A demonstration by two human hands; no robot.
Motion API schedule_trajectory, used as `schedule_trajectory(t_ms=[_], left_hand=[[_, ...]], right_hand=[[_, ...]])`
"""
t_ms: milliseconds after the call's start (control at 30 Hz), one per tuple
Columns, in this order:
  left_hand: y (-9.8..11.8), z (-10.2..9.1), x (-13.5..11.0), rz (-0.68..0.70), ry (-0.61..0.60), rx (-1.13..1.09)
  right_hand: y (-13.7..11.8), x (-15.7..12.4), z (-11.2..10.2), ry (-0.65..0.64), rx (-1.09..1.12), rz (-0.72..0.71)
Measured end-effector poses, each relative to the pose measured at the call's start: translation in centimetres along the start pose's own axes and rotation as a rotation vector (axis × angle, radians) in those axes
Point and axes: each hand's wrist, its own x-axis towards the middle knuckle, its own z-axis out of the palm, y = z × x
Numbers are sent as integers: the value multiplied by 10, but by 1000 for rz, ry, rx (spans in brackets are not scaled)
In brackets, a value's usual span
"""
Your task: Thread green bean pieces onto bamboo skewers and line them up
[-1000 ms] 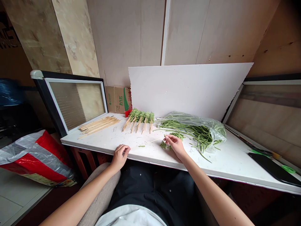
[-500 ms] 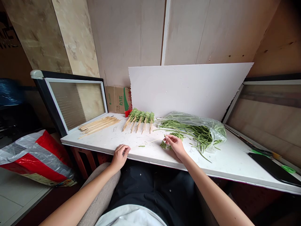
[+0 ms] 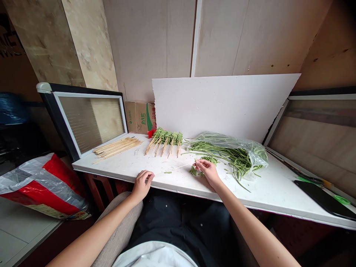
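Observation:
My left hand [image 3: 142,184] pinches the near end of a thin bamboo skewer [image 3: 174,169] at the front edge of the white table [image 3: 130,163]. One short green bean piece [image 3: 167,172] sits on the skewer. At the skewer's far tip, my right hand [image 3: 207,170] is closed in a pinch over a small heap of cut bean pieces [image 3: 194,171]. What its fingertips grip is too small to name. Behind it lies a clear plastic bag of long green beans [image 3: 232,150].
Finished bean skewers [image 3: 165,140] lie at the back centre, and a bundle of bare skewers [image 3: 116,147] to their left. A white board [image 3: 222,105] leans on the wall. A black phone [image 3: 324,199] lies far right. A cardboard box [image 3: 139,117] and a red-and-white bag [image 3: 41,185] are on the left.

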Motion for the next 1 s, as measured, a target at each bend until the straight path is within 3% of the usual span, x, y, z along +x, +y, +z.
schedule_trajectory(t_ms=[1000], left_hand=[[-5, -1, 0, -13, 0, -44]], right_hand=[[8, 2, -2, -49, -57, -34]])
